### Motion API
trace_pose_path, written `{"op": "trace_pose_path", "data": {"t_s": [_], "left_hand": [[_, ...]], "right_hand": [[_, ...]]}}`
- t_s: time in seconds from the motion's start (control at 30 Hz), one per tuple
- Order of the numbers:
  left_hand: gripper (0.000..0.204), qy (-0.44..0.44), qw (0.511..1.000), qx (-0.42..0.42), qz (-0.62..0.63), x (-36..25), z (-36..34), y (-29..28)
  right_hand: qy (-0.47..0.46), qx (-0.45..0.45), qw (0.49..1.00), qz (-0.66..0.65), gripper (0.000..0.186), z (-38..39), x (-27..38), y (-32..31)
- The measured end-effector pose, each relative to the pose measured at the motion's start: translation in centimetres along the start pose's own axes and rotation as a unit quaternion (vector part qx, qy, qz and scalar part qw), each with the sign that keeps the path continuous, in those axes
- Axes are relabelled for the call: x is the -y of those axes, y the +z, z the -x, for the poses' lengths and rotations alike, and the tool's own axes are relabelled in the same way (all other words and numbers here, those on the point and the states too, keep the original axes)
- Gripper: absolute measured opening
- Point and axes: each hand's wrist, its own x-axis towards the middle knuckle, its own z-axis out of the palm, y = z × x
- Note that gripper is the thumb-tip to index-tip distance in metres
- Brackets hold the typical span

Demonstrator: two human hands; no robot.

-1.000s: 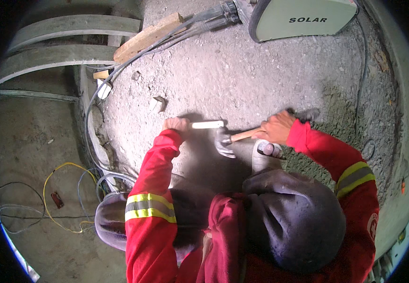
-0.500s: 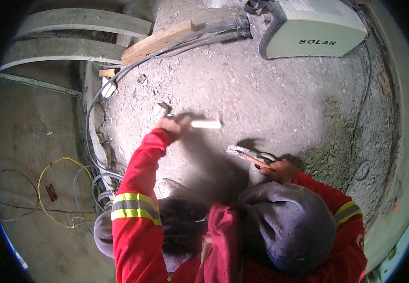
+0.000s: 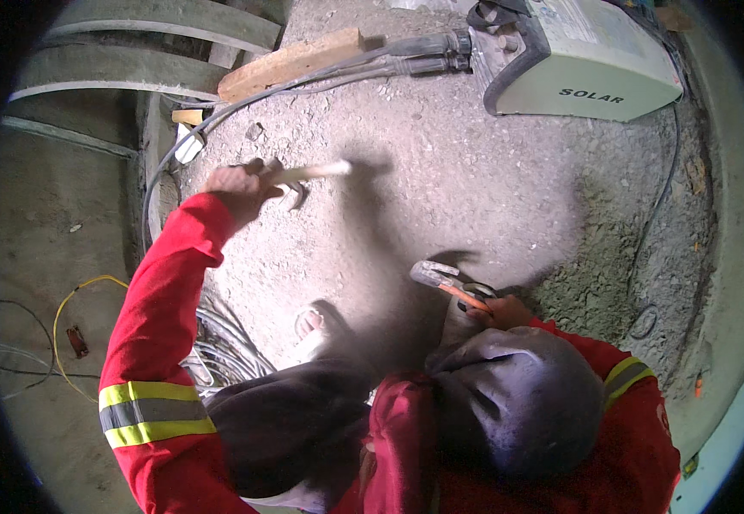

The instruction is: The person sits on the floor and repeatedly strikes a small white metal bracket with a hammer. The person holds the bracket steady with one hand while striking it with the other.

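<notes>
My left hand point(image 3: 239, 187) is stretched out to the upper left, its fingers closed round a pale stick point(image 3: 312, 171) that points right and is blurred by motion. Just below the stick, a small pale curved piece point(image 3: 294, 197) shows on the dusty floor; whether my hand touches it I cannot tell. Near my right knee, my right hand point(image 3: 502, 313) grips an orange-handled tool point(image 3: 462, 295) with a greyish metal head pointing up and left. A dark loop, perhaps cable, lies beside its handle. The exact kind of tool is unclear.
A pale boxy machine point(image 3: 591, 81) stands at the top right, with thick grey cables point(image 3: 423, 53) running left past a wooden block point(image 3: 291, 64). Curved concrete-like bars point(image 3: 132, 73) lie at the upper left. More cables point(image 3: 231, 343) bunch beside my left leg; a foot point(image 3: 310, 325) shows nearby.
My left hand has moved up and left with the pale stick. My right hand keeps its hold on the orange-handled tool, nearly in place. The view has shifted slightly.
</notes>
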Motion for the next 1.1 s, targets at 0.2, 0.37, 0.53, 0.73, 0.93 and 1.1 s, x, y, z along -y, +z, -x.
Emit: {"op": "trace_pose_path", "data": {"t_s": [0.2, 0.37, 0.53, 0.73, 0.93, 1.1], "left_hand": [[0.043, 0.084, 0.996, 0.018, 0.03, -5.3, -0.8, 6.4], [0.032, 0.071, 0.988, 0.114, -0.074, -3.9, -1.7, 12.1], [0.03, -0.143, 0.968, -0.155, 0.139, 3.7, -1.3, 10.8], [0.037, -0.045, 0.967, -0.092, 0.235, 5.9, 2.5, 14.7], [0.044, -0.052, 0.96, -0.056, 0.27, 0.2, 5.5, 19.5], [0.042, -0.028, 0.955, -0.042, 0.291, -1.4, 5.2, 20.5]], "right_hand": [[0.088, 0.01, 0.996, -0.005, 0.043, 0.7, 2.6, -2.0], [0.074, 0.007, 0.997, 0.035, 0.038, 0.4, 2.1, -0.9], [0.021, -0.025, 0.999, 0.01, 0.036, 1.0, 4.5, -2.3], [0.077, 0.123, 0.964, 0.223, 0.044, -0.7, 8.6, -8.1], [-0.063, 0.065, 0.965, 0.246, 0.035, -3.7, 17.6, -14.9], [-0.028, -0.04, 0.969, 0.243, 0.029, -7.2, 16.1, -14.8]]}}
